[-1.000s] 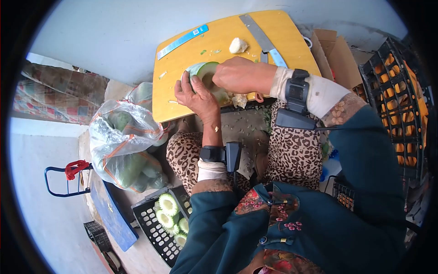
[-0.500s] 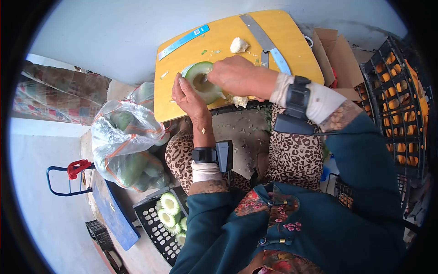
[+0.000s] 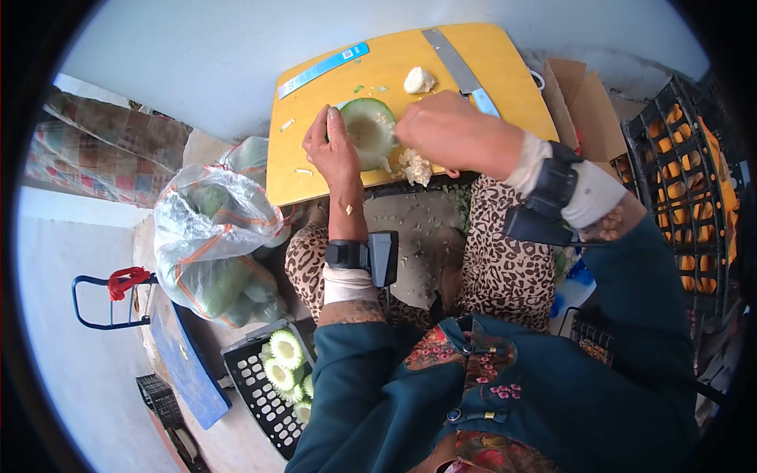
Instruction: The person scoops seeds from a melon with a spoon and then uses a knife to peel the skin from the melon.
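On the yellow tabletop (image 3: 303, 183) stands a hollowed piece of green-skinned melon (image 3: 372, 140), like a winter melon, its cavity facing up. My left hand (image 3: 334, 148) is wrapped round its left side. Just right of the rim, my right hand (image 3: 453, 132) is closed, palm down and blurred; whatever it holds is hidden. Below that hand lies a heap of pale seedy pulp (image 3: 415, 167) at the table's near edge. Another whitish lump (image 3: 419, 80) sits behind the melon. A broad-bladed knife (image 3: 456, 65) with a light blue handle lies at the back right.
A blue strip (image 3: 323, 69) lies at the table's back left. Left of the table is a clear plastic bag (image 3: 217, 260) of green melons. A black crate (image 3: 264, 386) holds scalloped melon pieces (image 3: 285, 348). To the right stand a cardboard box (image 3: 587, 106) and a black crate with orange contents (image 3: 686, 181).
My right hand has moved right, out of the melon's cavity to beyond its rim. More pulp lies in the heap beside the melon. My left hand still holds the melon.
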`<state>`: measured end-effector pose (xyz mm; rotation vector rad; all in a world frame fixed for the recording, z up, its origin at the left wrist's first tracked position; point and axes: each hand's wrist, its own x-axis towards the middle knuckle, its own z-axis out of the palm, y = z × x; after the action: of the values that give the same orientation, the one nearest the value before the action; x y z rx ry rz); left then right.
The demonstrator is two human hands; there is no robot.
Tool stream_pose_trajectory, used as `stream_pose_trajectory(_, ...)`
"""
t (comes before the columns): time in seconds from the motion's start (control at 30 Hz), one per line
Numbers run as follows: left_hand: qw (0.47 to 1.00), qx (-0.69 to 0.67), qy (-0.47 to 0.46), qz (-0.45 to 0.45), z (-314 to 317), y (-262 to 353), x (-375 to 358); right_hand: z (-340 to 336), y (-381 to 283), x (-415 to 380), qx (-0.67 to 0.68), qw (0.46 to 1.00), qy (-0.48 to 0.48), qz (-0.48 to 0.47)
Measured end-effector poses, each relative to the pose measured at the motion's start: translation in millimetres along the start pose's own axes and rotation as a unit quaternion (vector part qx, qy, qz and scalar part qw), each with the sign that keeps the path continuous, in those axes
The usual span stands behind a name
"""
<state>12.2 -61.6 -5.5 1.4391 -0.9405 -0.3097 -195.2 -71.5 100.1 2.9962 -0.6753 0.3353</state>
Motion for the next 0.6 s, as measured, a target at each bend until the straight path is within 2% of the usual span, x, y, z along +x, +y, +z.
stream_pose_trajectory(0.03, 1.000, -0.018, -0.012, -0.011, -1, 3, 4, -17, 0, -3, -0.012, 0.998, -0.045, 0.029)
stream_pose_trajectory(0.13, 0.998, -0.046, -0.030, -0.040, -5, 10, 9, -27, 13, 1, 0.000, 0.998, -0.039, 0.043)
stream_pose_trajectory(0.23, 0.994, -0.073, -0.042, -0.068, -6, 26, 7, -17, 22, 12, 0.095, 0.993, 0.031, 0.059)
stream_pose_trajectory(0.33, 0.992, -0.083, -0.055, -0.079, -8, 30, 8, 10, 39, 17, 0.110, 0.990, 0.082, 0.031)
stream_pose_trajectory(0.43, 0.984, -0.104, -0.083, -0.122, -12, 35, 11, 25, 49, 12, 0.119, 0.990, 0.067, 0.046)
stream_pose_trajectory(0.53, 0.977, -0.116, -0.102, -0.149, -14, 40, 15, 30, 52, -8, 0.074, 0.996, -0.005, 0.040)
stream_pose_trajectory(0.6, 0.972, -0.125, -0.109, -0.167, -16, 42, 19, 30, 53, -20, 0.099, 0.993, -0.050, 0.046)
